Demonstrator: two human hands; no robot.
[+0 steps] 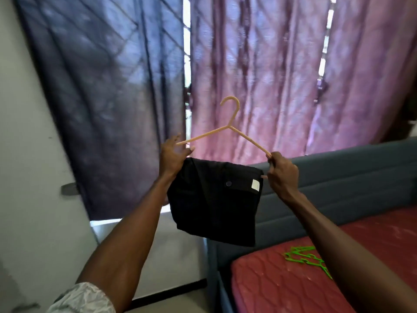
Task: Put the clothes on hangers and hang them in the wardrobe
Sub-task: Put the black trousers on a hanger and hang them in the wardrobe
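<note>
Hands first: the left hand has its fingers loosely spread at the hanger's left tip, touching the top edge of the folded black garment; whether it truly grips cloth or bar I cannot tell. The right hand is curled around the right end, pinching the corner where the sloping arm meets the lower bar. Between them, held up in the air before the curtains, hangs the peach hanger, with the garment draped over its bottom bar.

To finish this step well, I judge the cloth should be slid toward the middle of the bar so both halves hang evenly, since it looks smooth enough to slip off a thin rod. The hook should stay upright and free for the wardrobe rail, which is not in view.

The hanger is slim, rounded plastic, 1 open hook atop 2 sloping arms. The garment is matte, dense black fabric with 1 dark button and a pale label. Behind hang sheer curtains, blue and pink, softly pleated. A quilted red mattress in a grey-blue padded frame carries bright green hangers.
</note>
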